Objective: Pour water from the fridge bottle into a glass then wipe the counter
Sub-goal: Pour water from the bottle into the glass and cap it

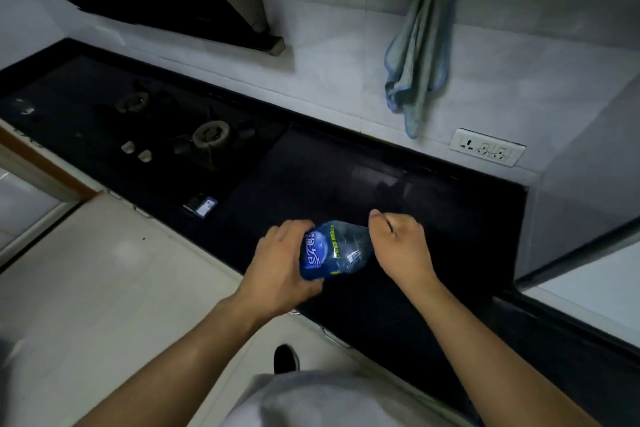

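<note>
Just below the middle of the frame, the left hand (pixel 277 263) was wrapped around the labelled lower part of a clear plastic bottle (pixel 337 250), its fingers curled over the blue label. The bottle lay tilted, almost on its side, above the front part of the black counter (pixel 433 184), its neck end pointing toward the right hand (pixel 398 246). That hand was closed around the bottle's top, fingers pressed together in a loose fist with the thumb on the upper side; the cap itself was hidden inside the grip, so whether it was on or off could not be told.

In the left half of the frame, a black gas stove (pixel 145 121) with two burners was set into the counter. On the white tiled wall at upper right, a pale blue cloth (pixel 422 45) hung down, and a white wall socket (pixel 487 147) sat just below and to the right of it. A grey shirt (pixel 329 399) filled the bottom centre, and pale floor tiles (pixel 104 288) showed at lower left.
</note>
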{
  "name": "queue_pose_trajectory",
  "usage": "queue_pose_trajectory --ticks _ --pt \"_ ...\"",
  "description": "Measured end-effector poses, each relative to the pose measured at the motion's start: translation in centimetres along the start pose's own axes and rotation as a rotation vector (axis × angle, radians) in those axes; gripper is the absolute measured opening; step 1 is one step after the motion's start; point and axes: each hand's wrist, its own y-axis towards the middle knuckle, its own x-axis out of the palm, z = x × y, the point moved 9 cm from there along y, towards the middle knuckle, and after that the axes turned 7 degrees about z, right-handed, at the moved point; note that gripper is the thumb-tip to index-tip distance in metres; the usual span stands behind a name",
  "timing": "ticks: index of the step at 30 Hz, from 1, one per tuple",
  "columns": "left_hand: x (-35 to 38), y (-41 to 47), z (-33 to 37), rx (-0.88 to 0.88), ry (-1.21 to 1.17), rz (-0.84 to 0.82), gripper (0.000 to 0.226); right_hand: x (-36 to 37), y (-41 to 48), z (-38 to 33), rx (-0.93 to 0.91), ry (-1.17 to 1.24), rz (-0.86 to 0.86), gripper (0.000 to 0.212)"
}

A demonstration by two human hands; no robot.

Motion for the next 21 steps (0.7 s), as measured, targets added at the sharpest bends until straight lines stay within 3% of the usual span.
queue_pose_trajectory --ticks 3,5,10,17,21 --pt "-1.5 -0.7 -2.0 -0.093 -0.144 0.066 0.077 3.4 -1.6 0.2 0.276 0.497 -0.118 0.044" --pt "-2.3 -1.4 -4.0 -0.225 -0.404 0.106 0.074 6.8 -3.2 -0.1 0.466 0.736 -0.256 0.061" --pt "-5.4 -3.6 -10.1 -0.453 -0.828 0.311 0.066 14.7 -8.6 -3.4 0.546 0.721 -0.578 0.076" --pt "-13.8 -10.9 -21.6 -0.607 -0.965 0.568 0.085 25.7 -14.1 -12.2 0.442 0.622 -0.845 0.067" --pt "-20.2 -16.9 -28.2 -0.618 -0.971 0.734 0.067 34.6 -19.2 -18.3 0.348 0.565 -0.975 0.066"
